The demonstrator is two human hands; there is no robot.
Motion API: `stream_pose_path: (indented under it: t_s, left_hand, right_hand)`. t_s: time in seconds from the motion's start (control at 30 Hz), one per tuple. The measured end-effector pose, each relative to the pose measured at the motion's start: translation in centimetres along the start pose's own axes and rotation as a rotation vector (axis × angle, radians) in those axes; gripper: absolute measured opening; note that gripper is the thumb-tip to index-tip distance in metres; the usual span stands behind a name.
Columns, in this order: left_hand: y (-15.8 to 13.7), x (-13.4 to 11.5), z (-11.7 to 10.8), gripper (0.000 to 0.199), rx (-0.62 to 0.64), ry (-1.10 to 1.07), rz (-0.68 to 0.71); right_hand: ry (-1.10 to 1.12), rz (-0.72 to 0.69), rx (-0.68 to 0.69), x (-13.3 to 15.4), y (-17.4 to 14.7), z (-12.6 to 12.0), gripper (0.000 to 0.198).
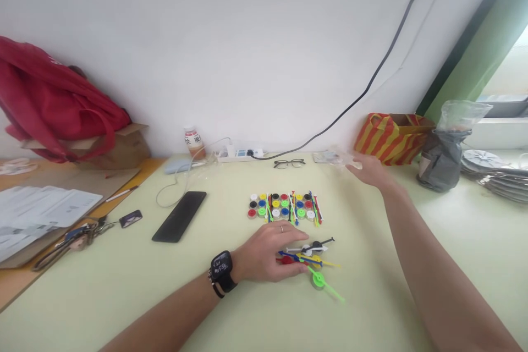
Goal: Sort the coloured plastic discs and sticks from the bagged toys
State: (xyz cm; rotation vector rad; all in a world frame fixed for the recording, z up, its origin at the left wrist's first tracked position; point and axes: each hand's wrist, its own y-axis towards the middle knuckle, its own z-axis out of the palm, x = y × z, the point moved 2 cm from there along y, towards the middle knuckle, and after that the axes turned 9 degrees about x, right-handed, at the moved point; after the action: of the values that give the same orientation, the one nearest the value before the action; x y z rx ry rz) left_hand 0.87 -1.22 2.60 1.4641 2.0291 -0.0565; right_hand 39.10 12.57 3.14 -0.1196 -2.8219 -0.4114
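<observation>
My left hand (pixel 270 253), with a ring and a watch, rests low over the table. Its thumb and fingers are apart around the left side of a loose group of arrow spinners. Among these are a green spinner (pixel 318 280), a yellow arrow (pixel 325 264) and a black spinner (pixel 317 246). Some of the group is hidden by the hand. Farther back, my right hand (pixel 371 170) is stretched toward the wall, its fingers closed on a clear plastic bag (pixel 340 157), slightly blurred. Behind the left hand, coloured round bases (pixel 284 212) stand in rows with arrows (pixel 317 209) between them.
Glasses (pixel 289 164), a power strip (pixel 241 155) and a bottle (pixel 193 143) are along the wall. A black phone-like slab (pixel 179 216) lies left. At right stand a striped bag (pixel 391 140), a grey bag (pixel 441 159) and stacked discs (pixel 490 173).
</observation>
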Motion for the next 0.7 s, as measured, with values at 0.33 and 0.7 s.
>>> stream_pose_path:
  t_s: [0.33,0.7]
  left_hand:
    - [2.3,-0.1,-4.4,0.035,-0.027,0.489,0.087]
    - [9.4,-3.3,-12.2,0.037,-0.166,0.059,-0.179]
  right_hand:
    - [0.394,-0.158,-0.450,4.2,-1.1,-9.4,0.033]
    - [0.634,-0.653,0.382,18.0,-8.3,-12.7,0.037]
